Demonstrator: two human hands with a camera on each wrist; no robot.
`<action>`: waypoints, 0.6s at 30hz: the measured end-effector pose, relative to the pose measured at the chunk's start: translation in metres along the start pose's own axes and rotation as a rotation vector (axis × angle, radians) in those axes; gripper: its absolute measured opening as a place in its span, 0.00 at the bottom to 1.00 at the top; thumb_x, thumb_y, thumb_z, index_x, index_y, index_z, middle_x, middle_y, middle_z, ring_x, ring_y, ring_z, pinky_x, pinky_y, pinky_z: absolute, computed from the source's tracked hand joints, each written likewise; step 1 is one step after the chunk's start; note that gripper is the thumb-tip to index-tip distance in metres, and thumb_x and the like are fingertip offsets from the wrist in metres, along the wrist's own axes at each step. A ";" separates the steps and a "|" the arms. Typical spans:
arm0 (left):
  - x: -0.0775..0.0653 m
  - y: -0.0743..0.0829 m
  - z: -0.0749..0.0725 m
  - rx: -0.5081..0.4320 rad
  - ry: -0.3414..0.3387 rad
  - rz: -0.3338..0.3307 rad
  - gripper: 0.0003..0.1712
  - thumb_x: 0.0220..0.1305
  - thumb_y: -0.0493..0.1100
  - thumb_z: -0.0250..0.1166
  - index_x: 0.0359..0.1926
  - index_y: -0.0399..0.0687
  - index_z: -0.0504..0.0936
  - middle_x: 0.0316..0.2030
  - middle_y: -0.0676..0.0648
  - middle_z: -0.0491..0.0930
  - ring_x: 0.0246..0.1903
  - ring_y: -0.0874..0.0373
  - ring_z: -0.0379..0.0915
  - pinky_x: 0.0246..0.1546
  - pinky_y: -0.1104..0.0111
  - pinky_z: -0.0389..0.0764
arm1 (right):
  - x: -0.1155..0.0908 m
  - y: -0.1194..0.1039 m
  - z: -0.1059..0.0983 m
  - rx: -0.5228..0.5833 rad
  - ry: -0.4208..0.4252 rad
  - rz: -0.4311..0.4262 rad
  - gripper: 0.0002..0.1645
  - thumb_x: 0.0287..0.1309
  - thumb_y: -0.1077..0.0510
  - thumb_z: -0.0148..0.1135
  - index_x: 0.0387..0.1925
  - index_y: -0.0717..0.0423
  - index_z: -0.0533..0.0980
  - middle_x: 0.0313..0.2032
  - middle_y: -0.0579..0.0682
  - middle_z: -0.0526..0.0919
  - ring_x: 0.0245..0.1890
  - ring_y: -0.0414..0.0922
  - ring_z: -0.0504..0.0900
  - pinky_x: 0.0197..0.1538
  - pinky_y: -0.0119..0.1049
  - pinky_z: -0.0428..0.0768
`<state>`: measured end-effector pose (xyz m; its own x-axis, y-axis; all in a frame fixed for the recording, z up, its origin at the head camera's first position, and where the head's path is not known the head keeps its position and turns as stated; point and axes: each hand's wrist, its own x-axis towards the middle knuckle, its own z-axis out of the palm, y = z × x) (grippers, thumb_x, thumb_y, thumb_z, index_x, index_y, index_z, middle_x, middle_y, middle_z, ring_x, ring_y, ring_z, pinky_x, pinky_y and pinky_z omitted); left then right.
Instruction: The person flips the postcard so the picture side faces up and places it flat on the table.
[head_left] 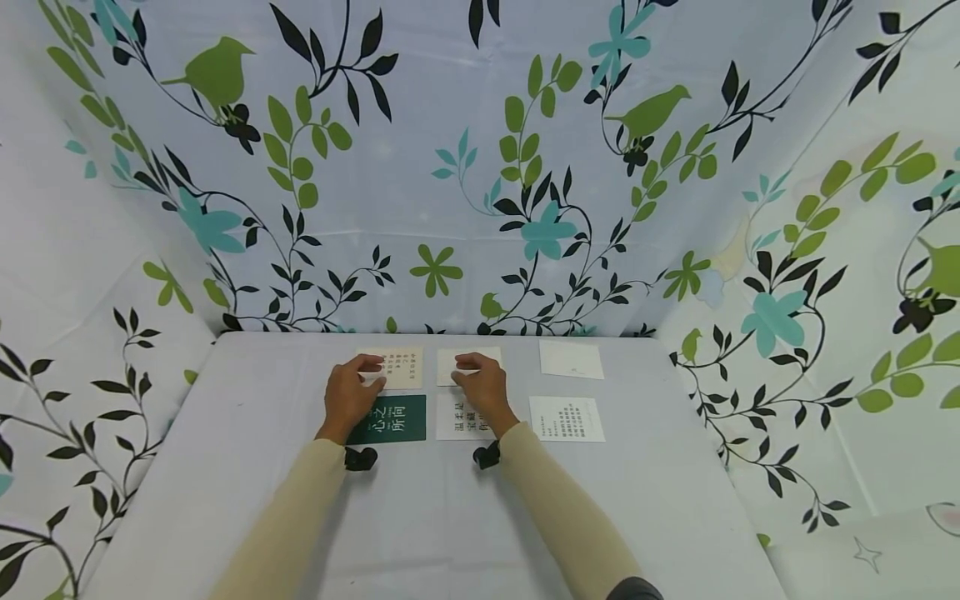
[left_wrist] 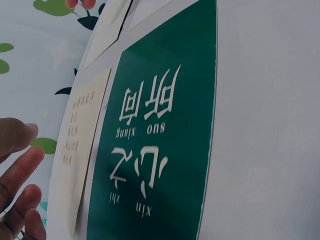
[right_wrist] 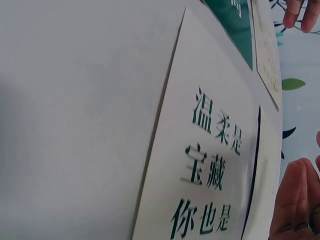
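Left hand (head_left: pixel 348 398), fingers spread, at cream card (head_left: pixel 405 368) behind green card (head_left: pixel 397 421); right hand (head_left: pixel 483 390), thumb and fingers parted, over pale card (head_left: pixel 446 367) behind lettered card (head_left: pixel 454 422). Contact I can't tell. Sagging hand could skew front cards; thin edges could defeat pinch.

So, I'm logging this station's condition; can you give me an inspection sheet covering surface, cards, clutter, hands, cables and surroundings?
Surface: white table, faint creases on the near side.
Job's things: six cards, two rows of three. Far row, left to right in the head view: cream card, partly hidden pale card, nearly blank card. Near row: green card, large-lettered card, small-print card.
Clutter: nothing seen.
Hands: left hand beside the cream card, right hand over the pale card; no firm grip visible, contact unclear.
Cables: nothing seen.
Surroundings: patterned cloth with leaves, flowers and birds.
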<state>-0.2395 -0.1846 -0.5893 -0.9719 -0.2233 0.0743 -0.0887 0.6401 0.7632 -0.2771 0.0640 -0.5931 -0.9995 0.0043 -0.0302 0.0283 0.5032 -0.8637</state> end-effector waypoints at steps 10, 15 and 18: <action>-0.003 0.015 0.015 -0.040 -0.038 0.024 0.21 0.70 0.40 0.71 0.63 0.50 0.84 0.56 0.41 0.88 0.50 0.45 0.73 0.52 0.53 0.73 | -0.001 0.010 -0.020 0.024 0.023 0.046 0.21 0.66 0.57 0.72 0.60 0.49 0.84 0.51 0.45 0.89 0.45 0.43 0.85 0.57 0.45 0.82; -0.003 0.023 0.023 -0.065 -0.056 0.042 0.21 0.69 0.40 0.71 0.62 0.49 0.84 0.55 0.42 0.89 0.48 0.46 0.73 0.51 0.54 0.73 | 0.001 0.017 -0.027 0.025 0.052 0.057 0.21 0.66 0.58 0.72 0.60 0.50 0.84 0.51 0.46 0.89 0.45 0.44 0.86 0.55 0.44 0.83; -0.002 0.025 0.029 -0.067 -0.060 0.075 0.21 0.69 0.39 0.71 0.62 0.48 0.84 0.55 0.42 0.90 0.47 0.46 0.74 0.49 0.56 0.73 | 0.003 0.022 -0.031 0.017 0.069 0.060 0.21 0.66 0.58 0.72 0.59 0.49 0.84 0.51 0.46 0.89 0.45 0.44 0.86 0.56 0.44 0.83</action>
<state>-0.2464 -0.1471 -0.5886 -0.9867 -0.1314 0.0958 -0.0027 0.6024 0.7982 -0.2797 0.1018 -0.5962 -0.9944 0.0938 -0.0476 0.0875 0.4856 -0.8698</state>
